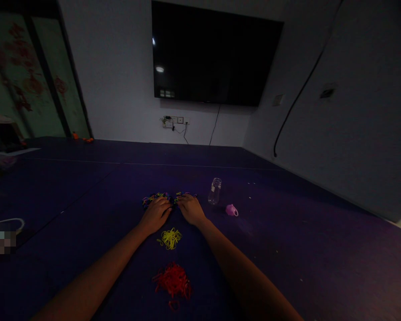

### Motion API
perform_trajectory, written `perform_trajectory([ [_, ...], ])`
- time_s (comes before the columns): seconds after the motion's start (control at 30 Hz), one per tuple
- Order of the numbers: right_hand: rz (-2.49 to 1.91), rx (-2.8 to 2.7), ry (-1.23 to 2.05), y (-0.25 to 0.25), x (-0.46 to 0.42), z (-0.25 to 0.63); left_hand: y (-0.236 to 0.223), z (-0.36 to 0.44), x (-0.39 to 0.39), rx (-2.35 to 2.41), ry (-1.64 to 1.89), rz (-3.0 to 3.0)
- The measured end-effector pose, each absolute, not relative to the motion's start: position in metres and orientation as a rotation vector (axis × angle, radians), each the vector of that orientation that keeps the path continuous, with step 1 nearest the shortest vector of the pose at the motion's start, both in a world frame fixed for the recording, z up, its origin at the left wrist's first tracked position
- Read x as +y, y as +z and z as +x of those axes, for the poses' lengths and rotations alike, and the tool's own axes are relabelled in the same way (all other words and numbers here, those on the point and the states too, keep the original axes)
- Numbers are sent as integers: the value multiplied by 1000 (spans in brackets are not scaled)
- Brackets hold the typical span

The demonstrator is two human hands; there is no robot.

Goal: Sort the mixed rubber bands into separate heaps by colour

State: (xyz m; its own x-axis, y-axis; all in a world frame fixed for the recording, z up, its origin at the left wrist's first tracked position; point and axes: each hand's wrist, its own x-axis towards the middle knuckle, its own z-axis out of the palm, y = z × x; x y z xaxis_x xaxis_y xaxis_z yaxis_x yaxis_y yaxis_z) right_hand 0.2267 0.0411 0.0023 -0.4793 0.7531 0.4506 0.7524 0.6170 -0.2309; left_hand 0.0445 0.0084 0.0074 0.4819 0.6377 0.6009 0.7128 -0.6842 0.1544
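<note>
Your left hand (156,211) and right hand (191,208) rest just apart at the mixed-colour elastic bands (149,199) on the floor (103,200); whether either pinches any, I cannot tell. Pulling back carelessly could drag mixed ones into the yellow bands (171,238) nearby.

Under the wall-mounted television (215,53), I see a person's left hand (157,211) lying against a heap of multicoloured bands (153,197) on the dark purple floor (127,178), the right hand (190,208) just beside it over more, with yellow bands (170,239) and red bands (174,281) between the forearms, and a clear bottle (214,191) and pink looped piece (231,210) to the right.
</note>
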Motion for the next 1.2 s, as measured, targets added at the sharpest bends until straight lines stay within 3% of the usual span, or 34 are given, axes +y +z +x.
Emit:
perform_trajectory([
  [0.73, -1011, -2079, 303, -11, 62, 232, 7, 43, 10, -1210, -987, -2629],
  [1.2, -1121, -2278, 73, -5, 50, 229, 7, 45, 5, -1235, -763, -2766],
])
